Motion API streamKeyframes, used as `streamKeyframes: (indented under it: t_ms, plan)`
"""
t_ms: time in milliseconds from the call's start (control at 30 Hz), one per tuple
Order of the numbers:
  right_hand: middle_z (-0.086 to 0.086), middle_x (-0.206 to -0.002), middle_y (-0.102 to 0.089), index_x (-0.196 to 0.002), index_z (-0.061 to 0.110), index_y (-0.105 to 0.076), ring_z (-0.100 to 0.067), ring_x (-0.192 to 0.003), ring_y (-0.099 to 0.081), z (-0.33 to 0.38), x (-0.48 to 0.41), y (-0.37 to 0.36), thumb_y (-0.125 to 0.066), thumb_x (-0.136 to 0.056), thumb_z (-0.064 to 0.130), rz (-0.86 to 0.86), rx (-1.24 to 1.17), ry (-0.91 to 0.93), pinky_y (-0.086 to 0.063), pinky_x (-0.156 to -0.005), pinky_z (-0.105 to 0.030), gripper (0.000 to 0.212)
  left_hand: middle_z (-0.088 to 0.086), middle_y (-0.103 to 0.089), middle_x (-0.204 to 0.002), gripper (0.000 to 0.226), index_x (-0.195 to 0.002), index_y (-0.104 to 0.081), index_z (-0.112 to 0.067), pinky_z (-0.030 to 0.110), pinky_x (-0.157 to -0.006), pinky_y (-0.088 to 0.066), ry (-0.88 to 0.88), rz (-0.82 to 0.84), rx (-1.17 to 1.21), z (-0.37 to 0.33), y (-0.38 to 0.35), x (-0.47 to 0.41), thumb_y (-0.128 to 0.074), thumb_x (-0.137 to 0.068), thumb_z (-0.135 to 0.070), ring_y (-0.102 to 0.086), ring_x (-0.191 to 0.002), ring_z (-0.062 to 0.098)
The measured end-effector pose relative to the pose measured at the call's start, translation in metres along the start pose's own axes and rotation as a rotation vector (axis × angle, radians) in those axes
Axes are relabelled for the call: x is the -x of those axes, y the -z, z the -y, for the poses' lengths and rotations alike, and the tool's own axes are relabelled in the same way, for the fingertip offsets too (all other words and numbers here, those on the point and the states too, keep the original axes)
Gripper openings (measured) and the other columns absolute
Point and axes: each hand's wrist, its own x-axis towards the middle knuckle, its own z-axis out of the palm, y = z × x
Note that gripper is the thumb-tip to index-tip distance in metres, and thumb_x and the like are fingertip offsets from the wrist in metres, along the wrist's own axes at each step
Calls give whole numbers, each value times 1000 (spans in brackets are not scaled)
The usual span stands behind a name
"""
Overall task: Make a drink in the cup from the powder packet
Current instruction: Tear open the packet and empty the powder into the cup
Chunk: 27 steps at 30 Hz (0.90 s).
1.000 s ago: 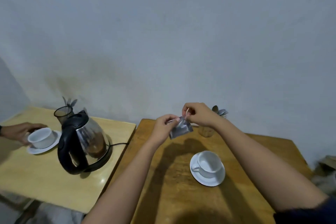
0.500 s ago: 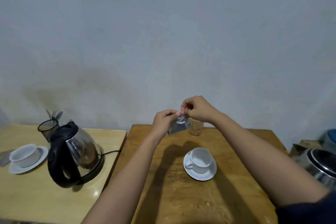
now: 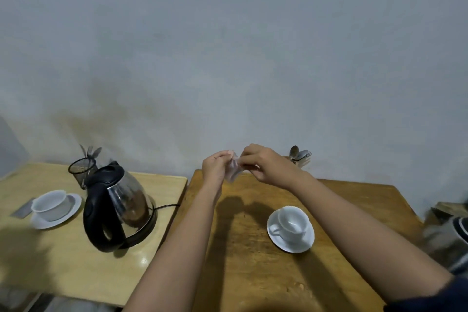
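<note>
A small silvery powder packet (image 3: 233, 172) hangs in the air over the far edge of the dark wooden table (image 3: 253, 261). My left hand (image 3: 215, 168) pinches its left top corner and my right hand (image 3: 263, 166) pinches the right top corner, fingertips nearly touching. The packet is blurred and mostly hidden by my fingers. A white cup (image 3: 292, 223) stands empty on a white saucer (image 3: 291, 243), below and to the right of my hands, its handle pointing left.
A glass kettle (image 3: 119, 206) with black handle and cord stands on the lighter left table (image 3: 63, 261), beside another white cup on a saucer (image 3: 52, 205) and a dark mesh holder (image 3: 82, 171). Spoons (image 3: 298, 156) stand behind my right hand. A metal kettle (image 3: 453, 238) sits at the right edge.
The view has swung between frames. Another person's hand by the left cup is gone. My hands stay together on the packet, right hand now lower and pulling rightwards.
</note>
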Motion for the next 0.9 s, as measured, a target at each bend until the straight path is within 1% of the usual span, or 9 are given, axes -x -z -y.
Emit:
streamKeyframes:
  t_ms: [100, 233, 267, 367, 467, 600, 700, 767, 900]
  plan:
    - [-12, -93, -64, -93, 3, -68, -24, -87, -57, 5, -4, -7, -55, -81, -3, 4, -8, 73, -48, -76, -32, 19, 13, -65, -88, 22, -97, -68, 7, 16, -56, -48, -8, -73, 9, -4, 16, -14, -62, -84, -10, -58, -74, 17]
    - [-12, -94, -66, -96, 5, -68, -24, -86, -59, 9, -9, -11, -54, -83, 3, -14, 20, 210, -49, -73, -32, 19, 10, -63, -74, 17, -79, -69, -2, 25, -62, -45, 18, -119, 142, -11, 35, -21, -72, -76, -19, -55, -82, 28]
    - [-12, -94, -67, -96, 5, -67, -24, -85, -60, 11, -9, -12, -53, -84, 3, -14, 38, 257, -50, -72, -33, 19, 9, -60, -71, 19, -80, -69, -2, 25, -62, -44, 15, -134, 211, -11, 40, -24, -73, -74, -20, -53, -82, 28]
    - [-11, -92, -67, -96, 5, -66, -22, -82, -59, 11, -10, -19, -52, -86, 5, -35, 60, 334, -48, -70, -28, 17, 4, -60, -80, 25, -108, -63, 5, 20, -65, -43, 17, -253, 366, -14, 60, -27, -59, -85, -4, -52, -93, 21]
    - [-5, -88, -64, -90, 9, -64, -14, -77, -55, 10, -6, -35, -54, -87, 8, -20, -130, 83, -47, -70, -27, 10, 1, -58, -82, 10, -93, -64, -4, 21, -68, -43, -12, -211, 406, -12, 82, -34, -55, -87, -4, -53, -94, 20]
    - [0, -69, -62, -78, 12, -64, -12, -63, -57, 3, 5, -88, -52, -81, 1, 78, -397, -341, -44, -61, -19, 17, 2, -60, -86, 28, -115, -58, 2, 22, -71, -44, -19, -213, 339, 6, 110, -35, -57, -88, -8, -57, -87, 17]
    - [0, -66, -59, -73, 17, -62, -9, -59, -50, -1, 20, -139, -47, -78, -3, 152, -499, -605, -39, -57, -18, 26, 2, -63, -86, 11, -95, -64, -4, 24, -76, -46, 1, -211, 304, 24, 129, -25, -57, -88, -8, -58, -86, 16]
    - [-2, -62, -58, -66, 18, -58, -17, -64, -53, -1, 30, -169, -42, -77, -7, 181, -567, -741, -41, -59, -25, 32, 1, -63, -84, 11, -82, -64, -13, 26, -77, -45, 14, -226, 290, 36, 141, -16, -57, -88, -7, -58, -82, 14]
    - [-1, -64, -61, -67, 15, -58, -27, -89, -58, -1, 40, -208, -43, -77, -4, 211, -544, -883, -44, -77, -31, 27, 3, -63, -91, 8, -87, -64, -13, 30, -87, -44, 48, -244, 216, 55, 160, 2, -57, -89, -10, -57, -88, 16]
